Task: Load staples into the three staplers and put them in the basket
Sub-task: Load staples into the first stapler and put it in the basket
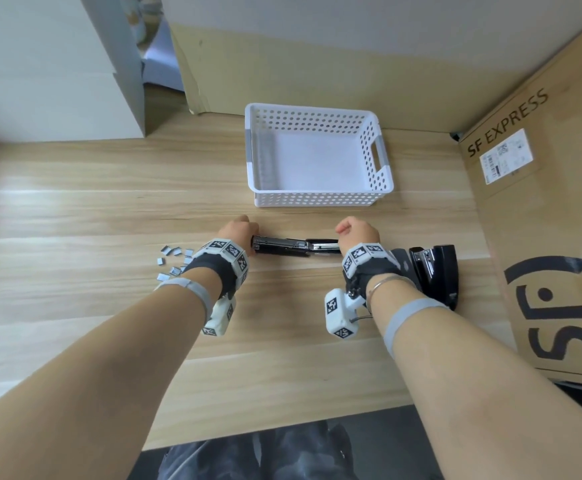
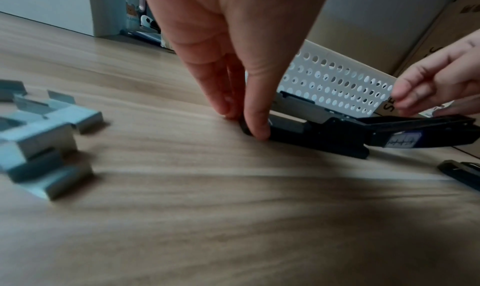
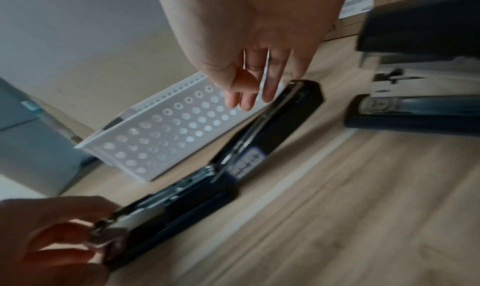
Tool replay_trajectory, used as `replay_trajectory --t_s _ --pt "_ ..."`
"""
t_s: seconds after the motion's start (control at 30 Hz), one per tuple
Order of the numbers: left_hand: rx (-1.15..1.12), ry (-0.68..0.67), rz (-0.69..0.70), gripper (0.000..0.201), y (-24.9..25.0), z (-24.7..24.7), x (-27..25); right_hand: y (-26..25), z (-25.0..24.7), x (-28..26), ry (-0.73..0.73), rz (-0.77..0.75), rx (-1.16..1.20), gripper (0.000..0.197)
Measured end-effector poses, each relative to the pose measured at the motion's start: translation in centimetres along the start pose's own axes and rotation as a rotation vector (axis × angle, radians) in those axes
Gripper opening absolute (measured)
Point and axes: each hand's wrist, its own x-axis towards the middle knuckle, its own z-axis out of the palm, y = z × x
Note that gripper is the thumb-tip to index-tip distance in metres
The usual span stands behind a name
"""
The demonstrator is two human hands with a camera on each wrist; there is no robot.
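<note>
Both forearms reach out low over the counter (image 1: 75,209). The left hand (image 2: 233,68) pinches one end of the opened black stapler (image 1: 294,245) lying flat between the grips. The right hand (image 3: 257,50) hovers, fingers loose and released, at the other end, the white basket (image 1: 317,199) just beyond.

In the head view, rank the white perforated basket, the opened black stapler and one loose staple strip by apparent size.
1. White perforated plastic basket, clearly largest.
2. Opened black stapler, lying flat between both hands.
3. One grey metal staple strip, far smallest.
No pair looks close enough to doubt.

Light wooden table (image 1: 75,209); 1 SF EXPRESS cardboard box (image 1: 542,188) right, pale wall (image 1: 352,12) behind, perhaps white cabinets (image 1: 40,64) left.
</note>
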Motion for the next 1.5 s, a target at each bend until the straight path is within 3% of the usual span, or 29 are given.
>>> replay_trajectory --t_s 0.13,0.43,0.67,0.8,1.13,1.37,1.5 --pt "-0.028 -0.001 -0.011 0.053 -2.2 -1.1 -0.5 -2.6 0.3 -0.1 0.036 -0.047 0.015 0.037" --pt "0.166 -0.113 -0.053 0.039 -7.3 -2.2 -3.0 -6.8 4.1 -2.3 -0.029 -0.099 0.050 0.040" --pt "0.014 -0.097 0.007 0.023 -8.2 -1.6 -3.5 -7.3 5.7 -3.5 -0.067 -0.106 0.046 0.036" --pt "-0.022 -0.089 -0.009 0.024 -8.8 -1.8 -3.3 -7.3 5.9 -3.3 -0.074 -0.116 0.050 0.035" --pt "0.065 -0.047 0.037 0.011 -7.0 -1.3 -2.6 -7.5 5.5 -2.4 -0.139 -0.151 0.044 0.036" --pt "-0.254 0.047 0.032 0.021 -2.7 -3.1 -2.0 -7.7 4.8 -2.1 -0.338 -0.360 0.009 0.018" --pt "-0.415 0.049 -0.007 0.020 -0.6 -3.7 -1.1 -8.1 4.2 -1.7 -0.336 -0.358 0.009 0.028"
